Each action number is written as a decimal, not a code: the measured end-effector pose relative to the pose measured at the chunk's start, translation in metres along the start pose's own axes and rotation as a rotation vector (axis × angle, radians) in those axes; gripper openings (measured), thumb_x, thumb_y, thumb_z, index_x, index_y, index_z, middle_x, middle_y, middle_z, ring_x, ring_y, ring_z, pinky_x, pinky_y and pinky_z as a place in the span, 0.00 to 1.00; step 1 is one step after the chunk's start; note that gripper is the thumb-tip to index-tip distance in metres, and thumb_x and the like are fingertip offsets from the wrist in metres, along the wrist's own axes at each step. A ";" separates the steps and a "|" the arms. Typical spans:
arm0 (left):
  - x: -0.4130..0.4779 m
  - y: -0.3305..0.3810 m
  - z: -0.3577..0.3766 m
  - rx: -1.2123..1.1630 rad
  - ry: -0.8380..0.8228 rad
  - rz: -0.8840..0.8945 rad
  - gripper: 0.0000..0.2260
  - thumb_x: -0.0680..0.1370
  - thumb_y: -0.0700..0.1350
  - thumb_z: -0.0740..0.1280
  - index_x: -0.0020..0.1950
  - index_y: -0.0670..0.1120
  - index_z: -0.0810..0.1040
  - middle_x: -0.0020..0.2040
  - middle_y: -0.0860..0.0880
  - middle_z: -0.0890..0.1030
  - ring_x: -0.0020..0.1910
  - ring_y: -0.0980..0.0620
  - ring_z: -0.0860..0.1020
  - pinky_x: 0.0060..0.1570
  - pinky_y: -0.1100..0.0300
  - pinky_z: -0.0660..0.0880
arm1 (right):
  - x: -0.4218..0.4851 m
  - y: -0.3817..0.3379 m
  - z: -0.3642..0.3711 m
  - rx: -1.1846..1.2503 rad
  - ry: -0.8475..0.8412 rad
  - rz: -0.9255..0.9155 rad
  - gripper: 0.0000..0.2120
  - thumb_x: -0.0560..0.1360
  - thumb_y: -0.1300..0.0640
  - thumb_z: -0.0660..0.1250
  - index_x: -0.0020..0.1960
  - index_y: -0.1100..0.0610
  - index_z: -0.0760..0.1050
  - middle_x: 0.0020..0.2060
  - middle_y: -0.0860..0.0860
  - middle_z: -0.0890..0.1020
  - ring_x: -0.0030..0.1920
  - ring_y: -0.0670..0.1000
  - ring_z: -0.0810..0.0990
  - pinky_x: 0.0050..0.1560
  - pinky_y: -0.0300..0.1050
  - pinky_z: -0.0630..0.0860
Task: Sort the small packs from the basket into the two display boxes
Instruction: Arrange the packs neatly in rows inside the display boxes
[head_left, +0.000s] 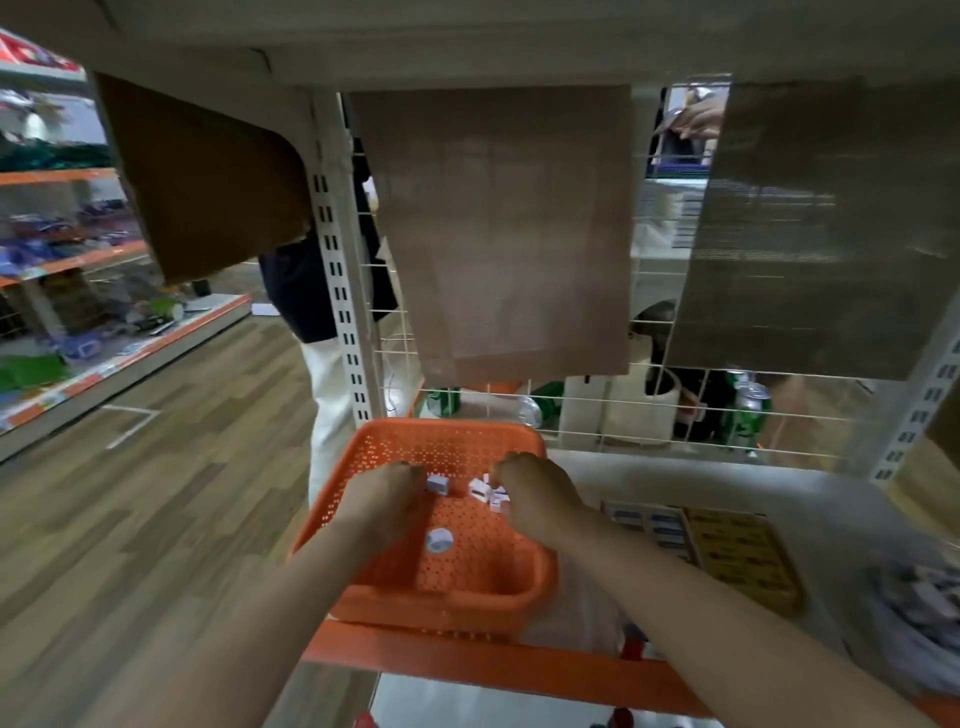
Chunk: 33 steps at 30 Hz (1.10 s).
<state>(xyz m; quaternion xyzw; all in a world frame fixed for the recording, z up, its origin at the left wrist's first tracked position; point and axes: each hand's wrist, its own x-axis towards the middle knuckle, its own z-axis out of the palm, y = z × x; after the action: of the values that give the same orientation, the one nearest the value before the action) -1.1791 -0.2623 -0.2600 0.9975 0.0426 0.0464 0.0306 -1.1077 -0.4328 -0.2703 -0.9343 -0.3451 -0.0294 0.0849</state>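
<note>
Reaching for small packs (488, 492) lying at the far end of the orange basket (452, 597), one just beside the curled left hand (382, 499), a cluster under the bent fingers of the right hand (537, 496). Cannot tell whether either hand is gripping anything. Standing right of the basket, side by side: blue-white display box (649, 522) and yellow display box (743, 558), with a wire grid (623, 410) rising behind the basket.
</note>
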 end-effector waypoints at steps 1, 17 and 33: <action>0.000 -0.005 0.002 -0.013 -0.008 0.007 0.11 0.80 0.49 0.59 0.59 0.49 0.76 0.56 0.49 0.79 0.53 0.48 0.79 0.45 0.58 0.73 | 0.006 -0.002 0.004 -0.005 -0.022 0.022 0.11 0.75 0.65 0.62 0.56 0.60 0.78 0.53 0.55 0.80 0.53 0.56 0.78 0.50 0.45 0.75; 0.032 -0.034 0.053 -0.146 -0.031 -0.017 0.09 0.79 0.47 0.61 0.59 0.51 0.74 0.56 0.53 0.78 0.50 0.52 0.78 0.44 0.60 0.74 | 0.051 -0.009 0.044 -0.148 -0.139 0.067 0.15 0.74 0.73 0.59 0.57 0.63 0.76 0.55 0.57 0.79 0.55 0.57 0.79 0.54 0.50 0.78; 0.072 -0.015 0.068 -0.024 -0.133 -0.007 0.11 0.78 0.48 0.62 0.60 0.57 0.75 0.60 0.54 0.73 0.63 0.51 0.70 0.59 0.53 0.69 | 0.037 -0.011 0.033 -0.021 -0.209 0.166 0.14 0.76 0.70 0.58 0.59 0.63 0.75 0.58 0.58 0.79 0.59 0.58 0.78 0.57 0.48 0.74</action>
<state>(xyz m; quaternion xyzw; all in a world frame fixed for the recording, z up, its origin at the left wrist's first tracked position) -1.1022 -0.2446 -0.3218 0.9978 0.0436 -0.0197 0.0454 -1.0872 -0.3947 -0.2973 -0.9584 -0.2734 0.0715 0.0408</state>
